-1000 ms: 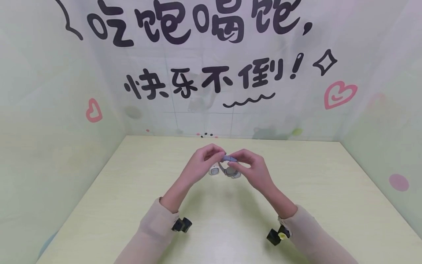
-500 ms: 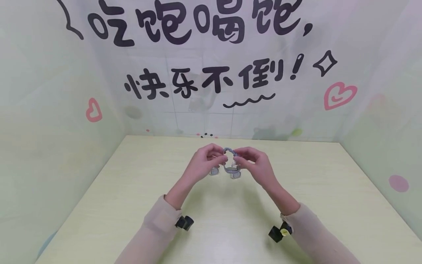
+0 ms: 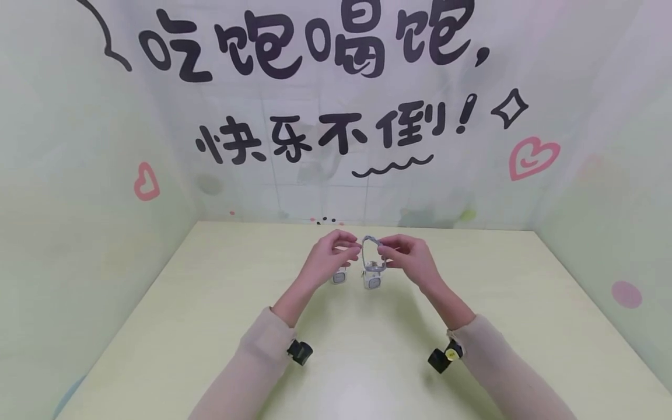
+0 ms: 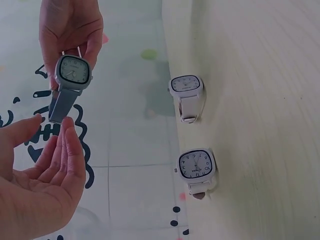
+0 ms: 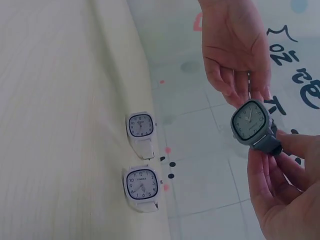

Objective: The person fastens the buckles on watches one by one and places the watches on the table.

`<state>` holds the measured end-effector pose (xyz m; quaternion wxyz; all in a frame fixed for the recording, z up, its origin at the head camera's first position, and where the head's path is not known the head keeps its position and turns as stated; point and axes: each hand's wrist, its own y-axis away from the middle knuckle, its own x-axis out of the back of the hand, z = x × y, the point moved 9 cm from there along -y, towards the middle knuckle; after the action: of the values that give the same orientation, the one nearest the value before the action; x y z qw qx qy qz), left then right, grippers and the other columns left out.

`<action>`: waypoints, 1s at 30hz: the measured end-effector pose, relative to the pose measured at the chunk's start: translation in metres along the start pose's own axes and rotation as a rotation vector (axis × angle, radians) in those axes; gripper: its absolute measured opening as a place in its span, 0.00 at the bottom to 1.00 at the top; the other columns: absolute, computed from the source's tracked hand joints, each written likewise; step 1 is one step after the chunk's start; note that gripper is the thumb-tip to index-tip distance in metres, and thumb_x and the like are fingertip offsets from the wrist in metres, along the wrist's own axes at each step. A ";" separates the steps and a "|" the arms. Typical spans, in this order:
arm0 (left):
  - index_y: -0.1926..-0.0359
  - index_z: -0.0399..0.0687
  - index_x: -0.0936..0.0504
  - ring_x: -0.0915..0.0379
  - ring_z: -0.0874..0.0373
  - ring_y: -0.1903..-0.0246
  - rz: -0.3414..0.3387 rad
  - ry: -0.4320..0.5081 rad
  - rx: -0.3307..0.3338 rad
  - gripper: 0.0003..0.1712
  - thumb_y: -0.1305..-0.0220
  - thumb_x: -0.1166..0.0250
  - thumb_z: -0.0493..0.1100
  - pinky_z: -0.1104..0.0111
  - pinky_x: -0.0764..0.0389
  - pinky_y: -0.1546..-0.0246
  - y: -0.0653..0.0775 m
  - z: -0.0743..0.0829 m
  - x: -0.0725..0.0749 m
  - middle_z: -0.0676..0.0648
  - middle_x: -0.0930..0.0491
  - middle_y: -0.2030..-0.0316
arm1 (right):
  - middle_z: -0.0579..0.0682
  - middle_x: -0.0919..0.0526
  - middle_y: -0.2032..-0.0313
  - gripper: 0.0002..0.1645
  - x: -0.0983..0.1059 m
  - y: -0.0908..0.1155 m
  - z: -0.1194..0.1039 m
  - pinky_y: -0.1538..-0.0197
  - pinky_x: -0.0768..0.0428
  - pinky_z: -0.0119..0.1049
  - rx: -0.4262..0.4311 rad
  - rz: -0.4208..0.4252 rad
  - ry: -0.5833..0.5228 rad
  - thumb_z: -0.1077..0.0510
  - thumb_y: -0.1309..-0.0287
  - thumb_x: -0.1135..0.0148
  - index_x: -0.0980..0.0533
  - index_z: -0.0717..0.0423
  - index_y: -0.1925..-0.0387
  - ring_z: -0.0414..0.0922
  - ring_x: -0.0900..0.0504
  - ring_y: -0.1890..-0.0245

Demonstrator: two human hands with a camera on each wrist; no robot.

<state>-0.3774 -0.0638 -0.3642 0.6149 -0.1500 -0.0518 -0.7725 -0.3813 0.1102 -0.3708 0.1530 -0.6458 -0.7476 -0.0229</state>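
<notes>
A grey-blue wristwatch (image 3: 374, 269) with a rounded-square dial hangs in the air between my hands, its strap forming a loop. My right hand (image 3: 413, 261) pinches its strap at the right side; in the right wrist view the watch dial (image 5: 250, 121) faces the camera above those fingers. Close by on the left, my left hand (image 3: 329, 262) has its fingers loosely extended, just off the loop. In the left wrist view, this left hand (image 4: 47, 187) holds nothing, its fingertips near the lower part of the strap.
Two white wristwatches stand on the pale table (image 3: 357, 356) beyond the hands: one white watch (image 3: 339, 277) on the left, another white watch (image 3: 373, 283) below the held one. A printed backdrop (image 3: 294, 198) rises behind the table's far edge.
Both hands held the grey-blue watch earlier. Its loop has turned to show its opening, and the left fingers have come off it. The right hand keeps its hold.
</notes>
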 end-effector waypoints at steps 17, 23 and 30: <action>0.45 0.32 0.24 0.15 0.43 0.56 0.023 -0.023 0.001 0.18 0.32 0.37 0.39 0.67 0.13 0.58 -0.002 -0.009 0.013 0.36 0.16 0.52 | 0.60 0.13 0.62 0.19 0.031 -0.032 0.048 0.61 0.12 0.32 -0.081 0.073 0.118 0.60 0.36 0.36 0.21 0.72 0.50 0.38 0.16 0.68; 0.47 0.33 0.23 0.15 0.44 0.57 0.032 -0.040 0.007 0.17 0.32 0.36 0.38 0.67 0.13 0.58 -0.001 -0.011 0.016 0.36 0.16 0.54 | 0.65 0.14 0.59 0.17 0.037 -0.038 0.067 0.62 0.12 0.32 -0.153 0.070 0.184 0.61 0.34 0.38 0.22 0.72 0.50 0.49 0.12 0.63; 0.47 0.34 0.23 0.17 0.41 0.54 0.034 -0.035 0.030 0.17 0.32 0.36 0.39 0.67 0.13 0.57 -0.001 -0.015 0.019 0.37 0.16 0.53 | 0.67 0.15 0.56 0.18 0.039 -0.040 0.088 0.60 0.12 0.34 -0.251 0.048 0.231 0.61 0.33 0.39 0.22 0.73 0.49 0.48 0.12 0.64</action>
<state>-0.3851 -0.0854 -0.3728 0.6292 -0.1551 -0.0717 -0.7582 -0.4428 0.1614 -0.4378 0.1566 -0.6706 -0.7007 -0.1865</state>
